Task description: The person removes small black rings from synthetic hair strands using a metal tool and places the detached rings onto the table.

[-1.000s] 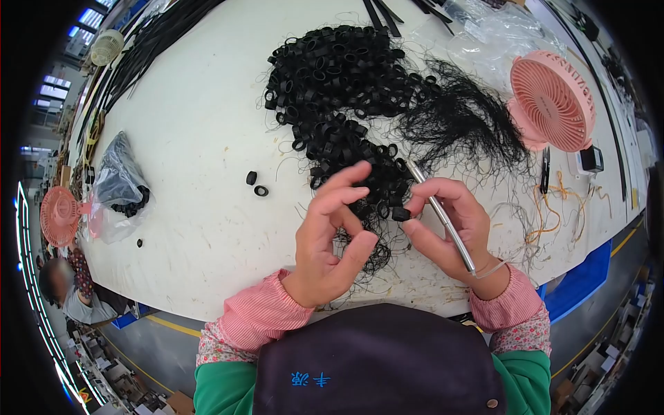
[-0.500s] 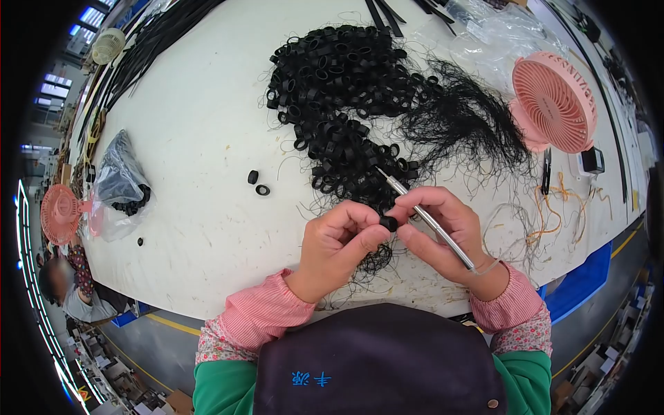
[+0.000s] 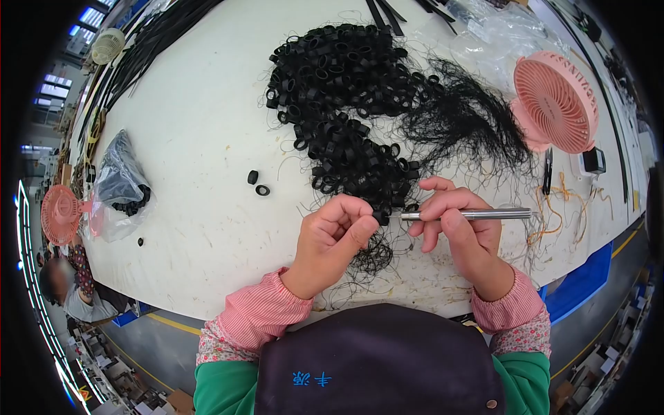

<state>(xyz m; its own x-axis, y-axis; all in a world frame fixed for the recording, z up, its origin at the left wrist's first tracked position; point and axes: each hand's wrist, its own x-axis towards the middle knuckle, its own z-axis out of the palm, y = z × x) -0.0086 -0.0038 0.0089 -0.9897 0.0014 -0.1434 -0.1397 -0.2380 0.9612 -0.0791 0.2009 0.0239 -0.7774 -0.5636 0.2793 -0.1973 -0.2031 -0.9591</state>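
Observation:
Between the thumb and forefinger of my left hand (image 3: 333, 238) is a small black ring (image 3: 380, 216). My right hand (image 3: 465, 228) grips a slim silver pen-like tool (image 3: 494, 214), its thin tip pointing left at the ring. Whether the tip touches the ring or enters it, I cannot tell. Just beyond my hands lies a big heap of black rings (image 3: 332, 69), with loose threads around it. A tangle of black thread (image 3: 377, 256) sits on the table below the ring.
A pink fan (image 3: 553, 104) stands at the right, near black tweezers (image 3: 548, 173) and orange string (image 3: 553, 207). Black thread (image 3: 463, 114) spreads beside the heap. A plastic bag (image 3: 121, 173) with black rings lies left. Another person (image 3: 72, 287) sits at the far left.
The silver tool has swung from slanting across my right hand to nearly level, its tip now at the ring. My right hand has moved away from the ring; my left hand shifted slightly left.

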